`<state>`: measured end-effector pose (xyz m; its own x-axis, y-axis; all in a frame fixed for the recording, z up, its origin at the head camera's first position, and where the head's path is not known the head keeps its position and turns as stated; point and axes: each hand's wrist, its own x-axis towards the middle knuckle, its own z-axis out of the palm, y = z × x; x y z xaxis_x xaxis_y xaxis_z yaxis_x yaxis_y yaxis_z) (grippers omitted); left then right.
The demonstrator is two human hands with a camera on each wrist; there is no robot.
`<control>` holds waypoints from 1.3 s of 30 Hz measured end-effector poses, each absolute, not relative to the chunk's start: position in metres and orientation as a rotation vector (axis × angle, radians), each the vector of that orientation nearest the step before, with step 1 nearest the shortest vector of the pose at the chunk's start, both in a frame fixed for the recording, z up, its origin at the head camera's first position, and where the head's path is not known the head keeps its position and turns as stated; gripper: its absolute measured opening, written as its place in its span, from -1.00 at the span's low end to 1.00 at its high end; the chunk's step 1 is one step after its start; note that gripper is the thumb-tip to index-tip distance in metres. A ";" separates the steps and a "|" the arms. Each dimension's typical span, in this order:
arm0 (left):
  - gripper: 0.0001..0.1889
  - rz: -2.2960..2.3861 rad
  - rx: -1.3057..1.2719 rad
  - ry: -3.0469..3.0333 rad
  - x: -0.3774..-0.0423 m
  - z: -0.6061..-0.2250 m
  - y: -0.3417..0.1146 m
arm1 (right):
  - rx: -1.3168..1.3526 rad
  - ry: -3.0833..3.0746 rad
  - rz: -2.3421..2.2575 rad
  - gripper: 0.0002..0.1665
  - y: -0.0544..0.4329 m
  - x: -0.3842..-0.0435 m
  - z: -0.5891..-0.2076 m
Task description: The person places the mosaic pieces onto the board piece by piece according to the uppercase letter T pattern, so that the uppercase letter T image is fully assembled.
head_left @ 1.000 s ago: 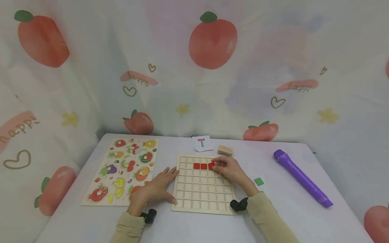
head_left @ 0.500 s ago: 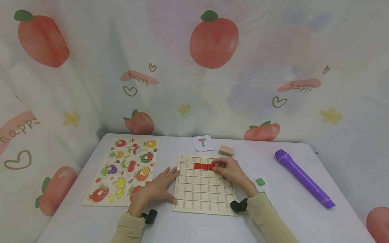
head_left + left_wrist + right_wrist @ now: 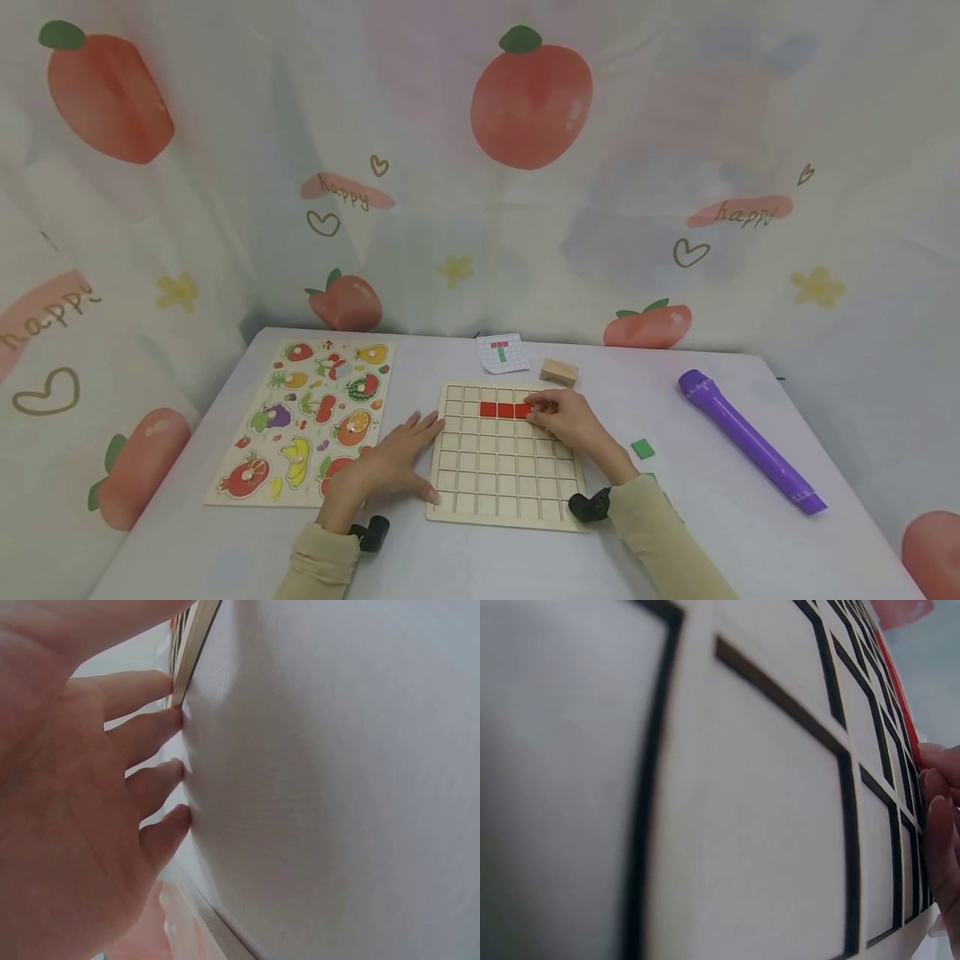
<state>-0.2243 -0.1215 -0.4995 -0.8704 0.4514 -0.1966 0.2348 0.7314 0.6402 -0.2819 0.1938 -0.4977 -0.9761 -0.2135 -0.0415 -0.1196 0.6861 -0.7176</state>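
A wooden grid board (image 3: 496,479) lies on the table with three red square tiles (image 3: 506,410) side by side in its second row from the back. My right hand (image 3: 566,419) is over the board's back right part, thumb and index finger pinching the rightmost red tile at its right end. In the right wrist view the fingertips (image 3: 930,754) meet the end of the red row. My left hand (image 3: 393,461) rests spread at the board's left edge, fingertips and thumb along the rim. The left wrist view shows its fingers (image 3: 150,735) down on the table by the board's side.
A fruit puzzle board (image 3: 258,446) lies left. Behind the grid board are a paper card (image 3: 513,362) with a red and green T pattern and a small wooden block (image 3: 559,372). Green tiles (image 3: 642,449) lie right, partly behind the right arm. Farther right is a purple microphone-shaped tube (image 3: 753,442).
Both hands stay at the same places on the board. The red tiles look slightly closer together, and the head view has shifted a little.
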 end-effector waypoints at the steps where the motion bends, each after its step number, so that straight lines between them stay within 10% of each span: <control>1: 0.15 0.893 0.534 2.595 -0.224 -0.499 -0.121 | -0.276 2.773 -1.165 -0.69 0.194 -0.282 -0.498; 39: 0.14 0.882 0.531 2.584 -0.220 -0.492 -0.121 | -0.082 2.962 -1.216 -0.67 0.266 -0.215 -0.466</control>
<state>-0.2196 -0.1209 -0.4916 -0.8654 0.4551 -0.2098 0.2317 0.7346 0.6377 -0.2150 0.2665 -0.4658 -0.9968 -0.0238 0.0765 -0.0707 0.7107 -0.6999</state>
